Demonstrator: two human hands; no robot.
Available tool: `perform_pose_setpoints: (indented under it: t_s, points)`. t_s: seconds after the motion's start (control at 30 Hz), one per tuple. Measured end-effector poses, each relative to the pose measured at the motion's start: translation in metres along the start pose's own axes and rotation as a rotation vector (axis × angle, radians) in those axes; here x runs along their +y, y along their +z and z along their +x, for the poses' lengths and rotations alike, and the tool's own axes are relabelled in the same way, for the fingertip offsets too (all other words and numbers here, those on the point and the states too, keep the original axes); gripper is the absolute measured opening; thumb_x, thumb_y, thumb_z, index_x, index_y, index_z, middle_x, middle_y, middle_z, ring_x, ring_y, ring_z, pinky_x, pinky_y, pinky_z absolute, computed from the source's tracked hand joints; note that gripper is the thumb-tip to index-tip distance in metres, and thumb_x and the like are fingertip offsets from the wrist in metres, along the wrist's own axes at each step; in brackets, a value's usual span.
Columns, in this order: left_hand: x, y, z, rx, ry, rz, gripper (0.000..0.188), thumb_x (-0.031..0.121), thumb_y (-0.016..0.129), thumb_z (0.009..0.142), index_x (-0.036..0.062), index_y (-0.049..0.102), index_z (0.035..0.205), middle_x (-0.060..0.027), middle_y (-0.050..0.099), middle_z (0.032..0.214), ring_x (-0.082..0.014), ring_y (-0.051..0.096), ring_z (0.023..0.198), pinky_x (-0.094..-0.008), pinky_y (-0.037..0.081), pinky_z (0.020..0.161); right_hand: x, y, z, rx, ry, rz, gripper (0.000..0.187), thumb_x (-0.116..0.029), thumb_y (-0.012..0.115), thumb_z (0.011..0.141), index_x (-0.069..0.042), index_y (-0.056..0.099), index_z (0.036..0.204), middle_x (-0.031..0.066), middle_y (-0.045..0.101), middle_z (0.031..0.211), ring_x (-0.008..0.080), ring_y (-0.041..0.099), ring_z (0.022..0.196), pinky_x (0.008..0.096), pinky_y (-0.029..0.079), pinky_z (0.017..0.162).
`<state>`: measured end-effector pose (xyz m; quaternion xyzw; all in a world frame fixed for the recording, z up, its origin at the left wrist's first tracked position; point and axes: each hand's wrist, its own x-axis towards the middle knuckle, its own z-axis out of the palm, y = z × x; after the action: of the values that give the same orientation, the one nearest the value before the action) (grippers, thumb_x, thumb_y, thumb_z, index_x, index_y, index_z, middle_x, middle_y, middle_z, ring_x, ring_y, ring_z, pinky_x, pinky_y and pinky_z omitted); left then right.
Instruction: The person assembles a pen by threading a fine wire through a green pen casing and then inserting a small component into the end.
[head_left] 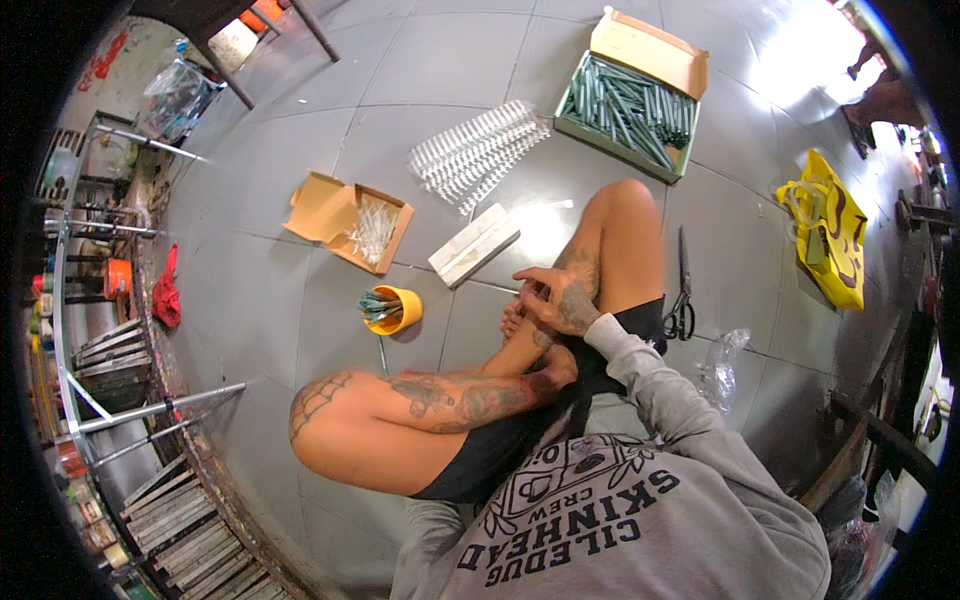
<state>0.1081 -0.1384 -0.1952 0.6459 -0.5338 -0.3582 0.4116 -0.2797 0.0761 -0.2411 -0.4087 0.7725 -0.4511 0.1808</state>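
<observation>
I sit cross-legged on a grey tiled floor. My right hand (568, 300) is over my shin, its fingers curled together; whatever is between them is too small to make out. My left hand is hidden; only its grey sleeve (432, 535) shows, passing behind my left thigh. Just ahead of my right hand lies a pale rectangular block (475, 247). To the left stands a yellow cup (407, 311) holding several green sticks, with a thin green stick (382, 355) beside it. Beyond are an opened cardboard box (393, 243) of small clear pieces and rows of white spiky pieces (480, 148).
A green box (627, 110) full of dark green tubes sits far ahead. Black scissors (682, 300), a clear plastic bag (722, 370) and a yellow bag (830, 230) lie to the right. On the left are a metal rack (160, 408) and a red cloth (167, 290).
</observation>
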Motion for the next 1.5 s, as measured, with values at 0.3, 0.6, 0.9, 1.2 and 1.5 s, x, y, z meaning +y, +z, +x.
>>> perform_pose_setpoints:
  t_s: [0.3, 0.6, 0.9, 1.2, 1.5]
  points:
    - [0.0, -0.009, 0.01, 0.082, 0.069, -0.017, 0.038, 0.028, 0.062, 0.1, 0.0041, 0.061, 0.129, -0.0106, 0.066, 0.125, -0.0179, 0.06, 0.105, -0.0333, 0.047, 0.085, 0.035, -0.173, 0.106, 0.553, 0.229, 0.547, 0.025, -0.014, 0.061, 0.096, 0.0, 0.068, 0.115, 0.007, 0.073, 0.094, 0.018, 0.07, 0.086, 0.0291, 0.054, 0.077]
    - [0.041, -0.043, 0.031, 0.232, 0.351, -0.047, 0.042, 0.029, 0.06, 0.101, 0.0049, 0.058, 0.136, -0.012, 0.064, 0.131, -0.0192, 0.06, 0.113, -0.0348, 0.047, 0.089, 0.247, -0.186, 0.166, 0.352, 0.693, -0.651, 0.039, -0.034, 0.069, 0.082, -0.007, 0.07, 0.11, 0.0205, 0.07, 0.112, 0.0402, 0.066, 0.104, 0.0489, 0.052, 0.089]
    - [0.08, 0.024, -0.032, 0.189, 0.452, 0.152, 0.04, 0.027, 0.059, 0.101, 0.0034, 0.06, 0.133, -0.0126, 0.064, 0.127, -0.0215, 0.06, 0.115, -0.0385, 0.047, 0.101, 0.21, -0.206, 0.134, 0.689, 0.24, -0.693, 0.035, -0.03, 0.069, 0.092, -0.004, 0.072, 0.115, 0.0185, 0.072, 0.111, 0.032, 0.07, 0.1, 0.0372, 0.052, 0.092]
    - [0.052, 0.213, -0.038, -0.726, 0.781, 0.474, 0.055, 0.027, 0.063, 0.096, 0.0097, 0.046, 0.144, -0.0126, 0.047, 0.148, -0.0362, 0.042, 0.138, -0.0458, 0.038, 0.114, -0.033, -0.068, 0.167, -0.022, -0.187, -0.309, 0.025, -0.019, 0.062, 0.1, 0.0, 0.067, 0.115, 0.01, 0.069, 0.095, 0.0154, 0.062, 0.086, 0.0283, 0.05, 0.078]
    - [0.019, 0.239, -0.02, -0.905, 0.631, 0.872, 0.061, 0.014, 0.067, 0.089, -0.0005, 0.041, 0.142, -0.0162, 0.045, 0.138, -0.0391, 0.042, 0.131, -0.05, 0.041, 0.107, -0.018, 0.02, 0.163, -0.484, -0.049, -0.238, 0.02, -0.01, 0.072, 0.087, -0.004, 0.072, 0.106, 0.0142, 0.072, 0.097, 0.0242, 0.07, 0.077, 0.0373, 0.055, 0.07]
